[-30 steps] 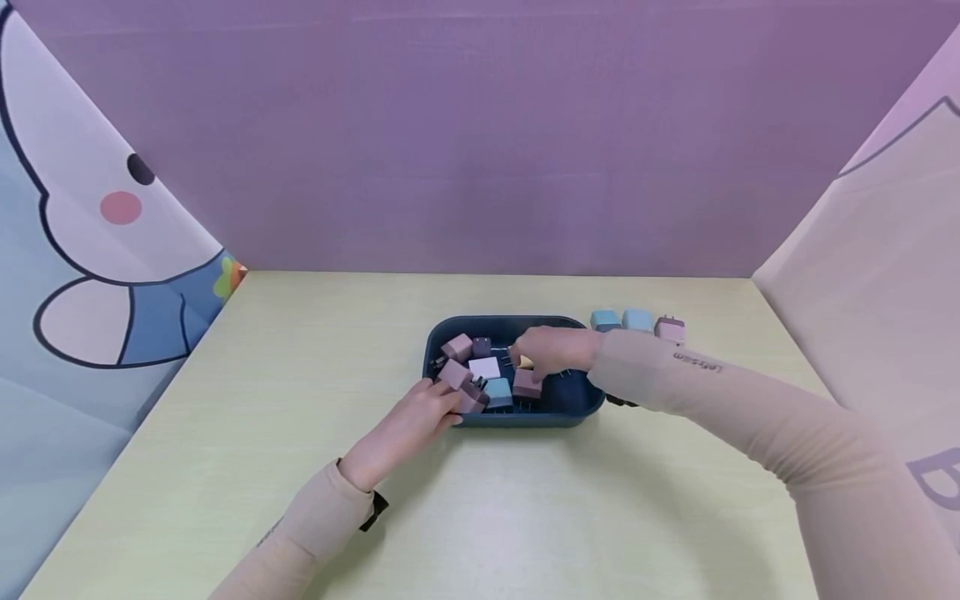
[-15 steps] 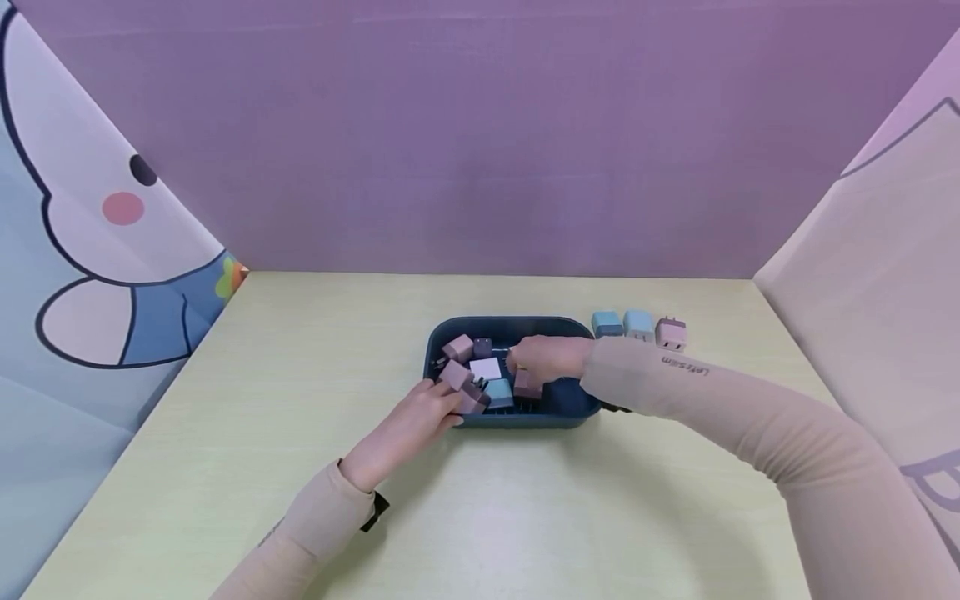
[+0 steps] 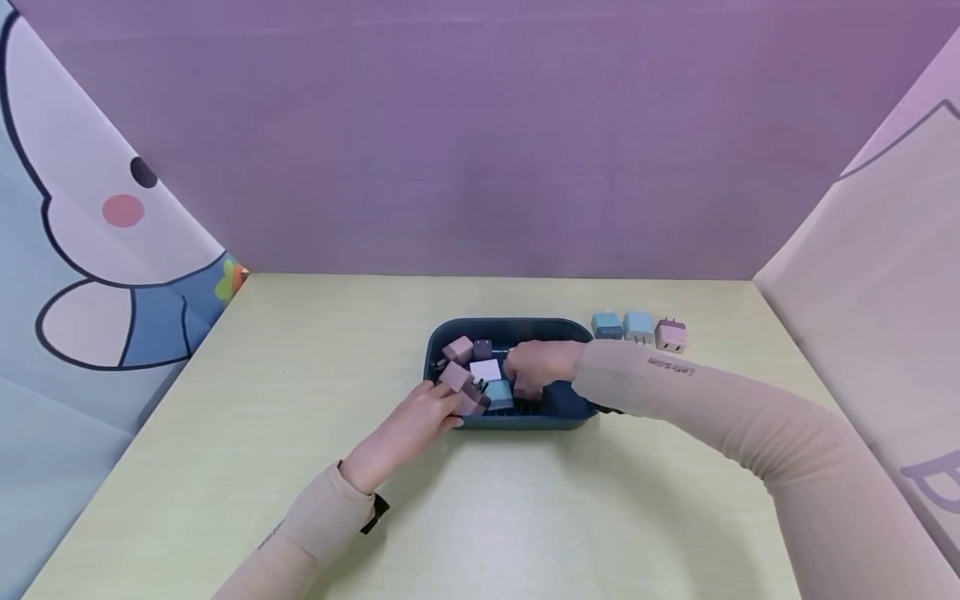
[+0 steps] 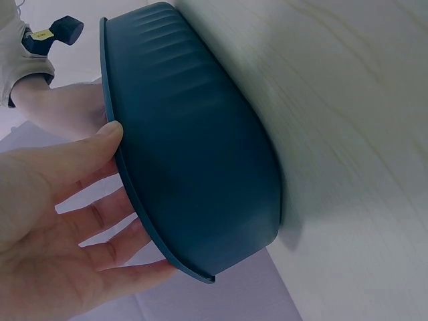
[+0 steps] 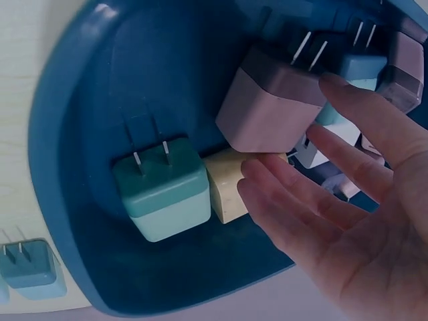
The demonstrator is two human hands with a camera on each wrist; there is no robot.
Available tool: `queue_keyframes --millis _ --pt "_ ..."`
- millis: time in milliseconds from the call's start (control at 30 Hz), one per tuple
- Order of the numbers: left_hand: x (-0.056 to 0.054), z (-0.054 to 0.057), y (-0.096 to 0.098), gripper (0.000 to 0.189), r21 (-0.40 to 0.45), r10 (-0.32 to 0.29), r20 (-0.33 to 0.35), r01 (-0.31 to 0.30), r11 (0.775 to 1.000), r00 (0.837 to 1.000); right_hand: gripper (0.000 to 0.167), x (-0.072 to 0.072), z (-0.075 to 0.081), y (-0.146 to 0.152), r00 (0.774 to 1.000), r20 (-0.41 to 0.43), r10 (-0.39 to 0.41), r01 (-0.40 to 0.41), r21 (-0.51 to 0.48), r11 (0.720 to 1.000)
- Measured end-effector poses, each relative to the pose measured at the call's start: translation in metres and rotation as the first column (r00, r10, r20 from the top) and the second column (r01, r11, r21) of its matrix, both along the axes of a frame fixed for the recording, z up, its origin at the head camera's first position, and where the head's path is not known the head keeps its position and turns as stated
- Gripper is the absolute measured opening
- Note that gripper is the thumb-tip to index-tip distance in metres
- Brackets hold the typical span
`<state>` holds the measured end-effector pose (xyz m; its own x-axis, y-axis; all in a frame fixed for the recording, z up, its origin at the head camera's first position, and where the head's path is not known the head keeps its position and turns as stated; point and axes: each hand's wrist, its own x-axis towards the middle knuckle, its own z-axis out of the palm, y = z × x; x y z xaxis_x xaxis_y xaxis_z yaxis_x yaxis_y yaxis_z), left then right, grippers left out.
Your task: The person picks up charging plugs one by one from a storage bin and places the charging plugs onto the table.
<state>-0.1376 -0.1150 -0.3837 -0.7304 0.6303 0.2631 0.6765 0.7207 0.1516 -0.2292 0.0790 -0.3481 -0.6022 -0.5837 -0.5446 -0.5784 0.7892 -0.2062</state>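
In the head view a dark blue plastic bin [image 3: 572, 400] holds several plug-in chargers. My left hand [image 3: 420, 414] grips its left rim; in the left wrist view the thumb [image 4: 110, 136] lies on the outer wall side, the other fingers behind the rim. My right hand [image 3: 543, 360] reaches in from the right. The right wrist view shows its fingers slightly bent, thumb at the corner of a pink-and-mauve charger [image 5: 264, 117]. Two fingertips lie over the edge of a yellow charger [image 5: 227, 186]. Left of that sits a green charger [image 5: 164, 194], prongs up.
Pink chargers [image 3: 457, 375], a white one [image 3: 485, 369] and a blue one [image 3: 498, 394] crowd the bin's left half. On the table behind its right end stand two blue chargers [image 3: 638, 325] and a pink one [image 3: 671, 334]. A purple backdrop [image 3: 487, 150] closes the back.
My right hand has shifted slightly left and toward me in the bin, now covering more of the pink charger and the yellow one. The left hand stays on the rim.
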Motion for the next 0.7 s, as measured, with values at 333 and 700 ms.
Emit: queue_keyframes --millis 333,700 --pt "0.001 0.001 0.001 0.013 -0.001 0.003 0.008 -0.003 1.0 1.0 0.011 0.001 -0.012 0.001 0.997 0.047 -0.066 0.067 -0.025 0.997" --pt "0.002 0.005 0.002 0.012 0.011 0.003 0.021 -0.003 1.0 1.0 0.015 0.0 -0.017 0.0 1.0 0.015 -0.022 0.022 0.01 1.0"
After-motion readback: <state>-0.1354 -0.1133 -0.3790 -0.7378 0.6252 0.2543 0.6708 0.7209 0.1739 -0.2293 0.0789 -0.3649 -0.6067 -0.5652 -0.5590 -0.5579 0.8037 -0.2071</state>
